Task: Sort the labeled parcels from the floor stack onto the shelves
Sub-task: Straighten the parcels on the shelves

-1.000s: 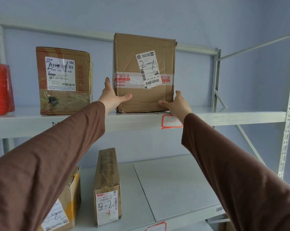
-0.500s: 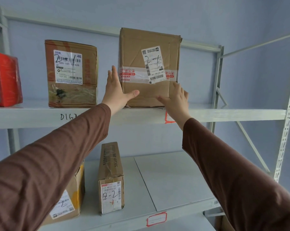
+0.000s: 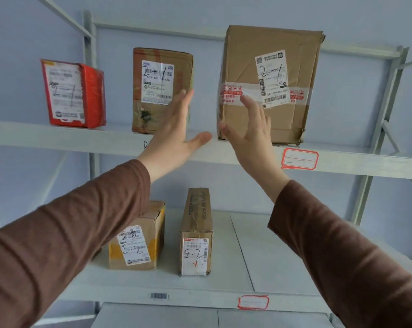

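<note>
A tall brown cardboard parcel labelled 2-1 stands upright on the upper shelf. My left hand is raised in front of the shelf edge with straight fingers, holding nothing, just left of that parcel. My right hand is up before the parcel's lower left front, fingers relaxed and spread; whether it touches the cardboard is unclear. Two more 2-1 parcels share the shelf: a brown box and a red one.
On the lower shelf stand a yellow-taped box and a long narrow box, both marked 2-2. Red-bordered tags mark the shelf edges. Metal uprights and braces frame the rack on the right.
Both hands have come off the tall 2-1 parcel and drawn back from its sides, now open in front of the shelf. The view has shifted right and the parcel stays on the shelf.
</note>
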`<state>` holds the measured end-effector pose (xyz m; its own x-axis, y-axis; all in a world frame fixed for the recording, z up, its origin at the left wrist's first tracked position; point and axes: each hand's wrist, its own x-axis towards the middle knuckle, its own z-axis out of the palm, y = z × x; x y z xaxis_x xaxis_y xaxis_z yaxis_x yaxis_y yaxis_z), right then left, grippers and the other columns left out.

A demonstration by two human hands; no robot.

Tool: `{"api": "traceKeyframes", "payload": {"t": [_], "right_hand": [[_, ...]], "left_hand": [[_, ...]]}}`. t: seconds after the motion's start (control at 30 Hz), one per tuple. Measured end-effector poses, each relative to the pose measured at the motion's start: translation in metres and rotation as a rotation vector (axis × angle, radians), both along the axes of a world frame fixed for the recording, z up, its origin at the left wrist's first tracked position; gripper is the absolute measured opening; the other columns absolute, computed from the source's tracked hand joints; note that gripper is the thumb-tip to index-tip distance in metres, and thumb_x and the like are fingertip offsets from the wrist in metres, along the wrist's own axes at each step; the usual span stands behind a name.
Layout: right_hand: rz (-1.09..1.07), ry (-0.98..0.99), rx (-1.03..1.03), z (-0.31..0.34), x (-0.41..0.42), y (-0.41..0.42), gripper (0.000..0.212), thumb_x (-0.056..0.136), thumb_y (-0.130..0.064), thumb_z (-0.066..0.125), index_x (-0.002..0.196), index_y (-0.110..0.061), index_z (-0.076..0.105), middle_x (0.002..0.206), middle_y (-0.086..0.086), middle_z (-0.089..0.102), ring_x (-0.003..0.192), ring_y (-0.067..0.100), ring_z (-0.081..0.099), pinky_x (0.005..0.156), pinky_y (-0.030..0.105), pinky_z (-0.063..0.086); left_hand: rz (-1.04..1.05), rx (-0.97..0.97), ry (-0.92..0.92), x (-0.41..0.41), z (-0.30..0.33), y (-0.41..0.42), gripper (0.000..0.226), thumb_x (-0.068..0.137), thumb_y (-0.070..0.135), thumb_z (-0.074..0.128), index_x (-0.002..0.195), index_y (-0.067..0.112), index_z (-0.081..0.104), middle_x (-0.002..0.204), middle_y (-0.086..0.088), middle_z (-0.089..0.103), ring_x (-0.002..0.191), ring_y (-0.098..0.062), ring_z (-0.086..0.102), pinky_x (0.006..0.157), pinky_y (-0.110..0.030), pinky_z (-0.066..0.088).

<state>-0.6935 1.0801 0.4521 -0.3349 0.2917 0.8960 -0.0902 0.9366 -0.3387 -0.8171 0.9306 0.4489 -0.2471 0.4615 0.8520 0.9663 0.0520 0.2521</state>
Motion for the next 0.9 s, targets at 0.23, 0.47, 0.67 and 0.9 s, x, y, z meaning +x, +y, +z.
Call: {"api": "traceKeyframes", "payload": {"t": [0.23,0.47,0.67,0.9], "right_hand": [[0.212,-0.041,-0.001,-0.005,-0.041,-0.060,0.069,0.099,-0.044,0.062,0.156,-0.018,0.033,0.156,-0.002,0.042,0.144,0.016,0.036,0.117,0.035,0.032],[0.263,-0.066,-0.029,-0.001,-0.107,-0.144,0.071,0.098,-0.045,0.063,0.157,-0.020,0.032,0.159,0.000,0.041,0.146,0.020,0.036,0.119,0.044,0.034],[0.183,-0.158,-0.076,0.007,-0.166,-0.197,0.081,0.098,-0.048,0.063,0.161,-0.015,0.024,0.165,0.004,0.032,0.152,0.021,0.031,0.122,0.045,0.032],[0.165,-0.279,-0.246,0.034,-0.214,-0.225,0.086,0.097,-0.042,0.067,0.162,-0.015,0.018,0.166,0.009,0.031,0.150,0.026,0.036,0.118,0.044,0.037]], "left_hand": [[0.143,-0.002,-0.003,-0.030,-0.004,-0.073,0.093,0.097,0.047,0.063,0.163,0.020,0.004,0.170,-0.001,0.006,0.156,-0.015,0.006,0.128,-0.039,0.011],[0.195,0.015,-0.017,-0.097,0.001,-0.152,0.096,0.095,0.046,0.067,0.163,0.019,0.005,0.171,-0.002,0.007,0.157,-0.018,0.008,0.128,-0.041,0.013],[0.147,0.045,-0.024,-0.170,0.012,-0.211,0.101,0.091,0.038,0.076,0.162,0.014,0.008,0.166,-0.008,0.017,0.153,-0.022,0.017,0.126,-0.041,0.018],[0.096,-0.001,-0.263,-0.235,0.033,-0.241,0.109,0.090,0.042,0.074,0.163,0.018,-0.004,0.171,-0.003,0.004,0.156,-0.017,0.009,0.123,-0.032,0.012]]}}
